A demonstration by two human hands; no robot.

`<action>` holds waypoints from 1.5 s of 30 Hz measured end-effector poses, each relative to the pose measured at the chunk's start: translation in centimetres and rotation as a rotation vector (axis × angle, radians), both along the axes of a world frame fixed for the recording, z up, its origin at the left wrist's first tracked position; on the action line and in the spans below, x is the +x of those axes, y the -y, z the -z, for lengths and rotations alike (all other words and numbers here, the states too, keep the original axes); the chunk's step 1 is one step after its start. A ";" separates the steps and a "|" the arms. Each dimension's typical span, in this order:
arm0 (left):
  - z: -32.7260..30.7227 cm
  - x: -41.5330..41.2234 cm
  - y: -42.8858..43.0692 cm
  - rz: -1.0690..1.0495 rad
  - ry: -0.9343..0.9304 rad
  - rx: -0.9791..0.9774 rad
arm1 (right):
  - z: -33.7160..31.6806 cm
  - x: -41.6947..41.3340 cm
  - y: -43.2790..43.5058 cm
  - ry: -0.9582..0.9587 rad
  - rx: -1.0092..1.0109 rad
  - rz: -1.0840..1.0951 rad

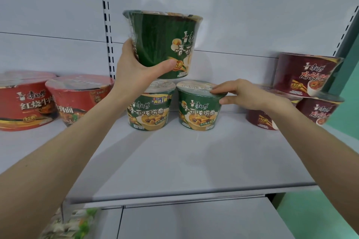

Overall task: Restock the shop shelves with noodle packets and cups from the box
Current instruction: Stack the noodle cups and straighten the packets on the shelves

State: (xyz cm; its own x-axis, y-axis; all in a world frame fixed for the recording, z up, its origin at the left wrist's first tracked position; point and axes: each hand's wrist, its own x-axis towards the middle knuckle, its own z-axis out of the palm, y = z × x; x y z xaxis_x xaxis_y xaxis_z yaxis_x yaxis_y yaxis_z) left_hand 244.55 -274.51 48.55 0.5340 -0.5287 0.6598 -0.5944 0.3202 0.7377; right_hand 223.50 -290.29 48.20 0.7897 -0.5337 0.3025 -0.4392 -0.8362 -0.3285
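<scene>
Above the shelf board, a dark green film-wrapped paper noodle cup point(161, 42) is held upright in the air. The left hand point(134, 68) grips it near the base, thumb across the front; the fingers are hidden behind the cup wall.

Just below and right of the held cup stands a second green noodle cup point(198, 110). The right hand point(242, 93) pinches its rim, fingertips on the lid and thumb against the side. Directly below the held cup, a third green noodle cup point(149, 110) has its lid partly covered by the left wrist.

Below and far left of the held cup sit two red noodle bowls point(25, 103), the outer one cut by the frame edge. Below and far right are three dark red noodle bowls point(305, 75), one stacked on top and one largely hidden by the right forearm; their print is blurred.

All the standing stock rests on a pale grey metal shelf board point(184, 157), bare from the green cups forward to its front lip. Behind the held cup rises a white back panel point(233, 6) with a slotted upright point(106, 15). Far below and left of the held cup, blurred packets point(73, 223) show on a lower level.
</scene>
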 end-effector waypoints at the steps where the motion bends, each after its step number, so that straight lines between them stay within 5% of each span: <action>1: 0.0 0.1 0.0 -0.002 0.002 0.000 | -0.1 0.0 0.1 -0.002 0.014 -0.003; 18: 0.1 0.1 -0.1 0.007 0.016 -0.011 | -0.4 0.4 0.6 0.038 0.102 -0.014; 26: 0.0 -0.5 -0.3 0.044 0.003 -0.015 | -0.7 0.1 -0.2 -0.136 0.017 0.027; 32: 0.2 -1.2 -0.5 0.128 -0.033 0.014 | -6.1 1.8 -4.5 0.643 0.149 -0.054; 40: -0.1 0.3 -1.2 0.469 -0.175 0.123 | -9.0 3.9 -5.9 0.570 0.410 -0.365; 45: 0.2 1.0 -1.5 0.416 -0.147 0.083 | -8.5 4.7 -6.0 0.733 0.344 -0.373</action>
State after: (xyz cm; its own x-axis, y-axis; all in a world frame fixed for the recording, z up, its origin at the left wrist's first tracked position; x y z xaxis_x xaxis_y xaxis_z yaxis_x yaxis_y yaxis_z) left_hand 245.53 -273.03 48.34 0.3496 -0.7663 0.5390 -0.3147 0.4458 0.8380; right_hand 228.22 -284.29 56.67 0.6016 -0.4348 0.6701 0.2612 -0.6857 -0.6794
